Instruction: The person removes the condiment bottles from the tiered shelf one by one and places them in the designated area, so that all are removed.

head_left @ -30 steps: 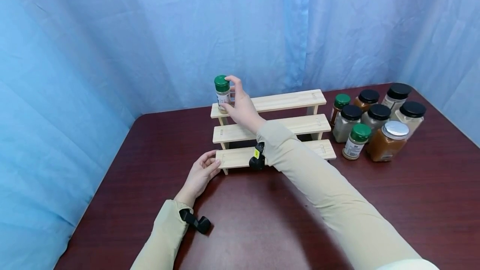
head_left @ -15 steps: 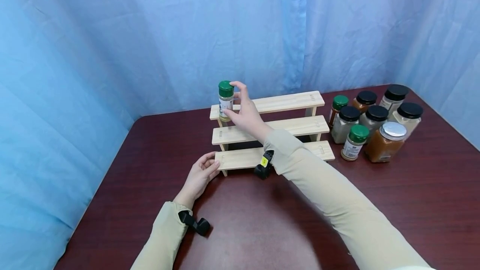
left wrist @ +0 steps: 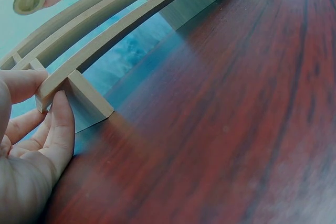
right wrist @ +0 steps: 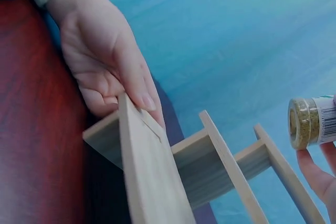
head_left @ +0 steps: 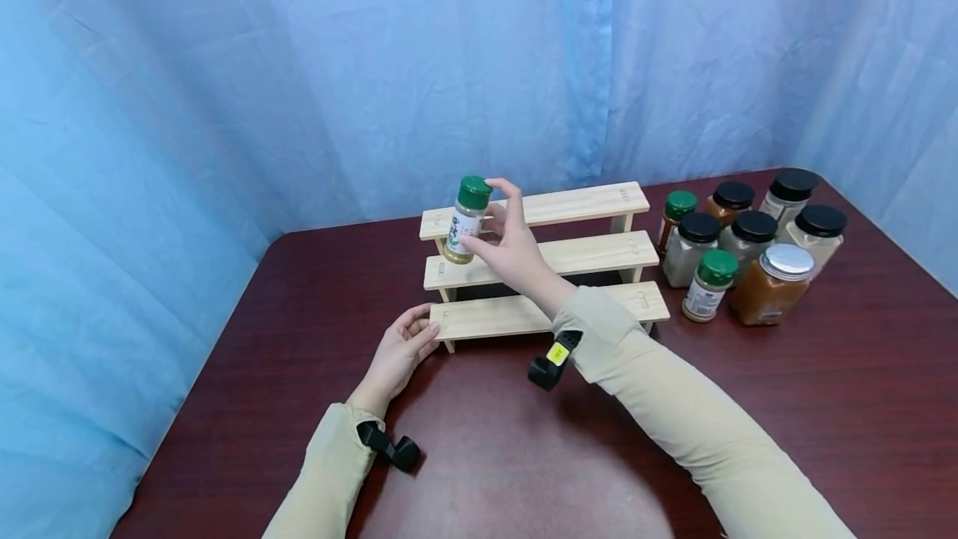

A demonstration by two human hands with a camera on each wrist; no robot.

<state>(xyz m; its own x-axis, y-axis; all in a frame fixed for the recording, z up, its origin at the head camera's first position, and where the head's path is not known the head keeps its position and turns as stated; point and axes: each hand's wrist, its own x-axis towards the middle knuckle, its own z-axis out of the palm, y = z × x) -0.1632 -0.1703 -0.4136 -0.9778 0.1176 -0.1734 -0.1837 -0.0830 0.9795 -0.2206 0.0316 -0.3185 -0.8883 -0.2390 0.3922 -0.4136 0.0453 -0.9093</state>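
Observation:
My right hand (head_left: 515, 249) grips a small spice jar (head_left: 466, 221) with a green lid and a white label, slightly tilted in front of the wooden rack's upper tiers. Its yellowish contents and round base (right wrist: 300, 124) show in the right wrist view, away from the shelf boards. A three-tier wooden rack (head_left: 494, 316) stands on the table. At its lowest board's left end, my left hand (head_left: 400, 349) pinches the corner between thumb and fingers. In the left wrist view, the left thumb (left wrist: 23, 85) lies on top of that board and the fingers are under it.
To the right of the rack, several spice jars stand grouped, among them a green-lidded jar (head_left: 705, 285), a silver-lidded jar (head_left: 772, 285) and a black-lidded jar (head_left: 692, 249). Blue curtains (head_left: 449, 65) hang behind the dark red table (head_left: 479, 439).
My right hand has drawn the spice jar from over the top board's left end toward me and to the right, tilting it. The left hand has stayed on the rack's corner.

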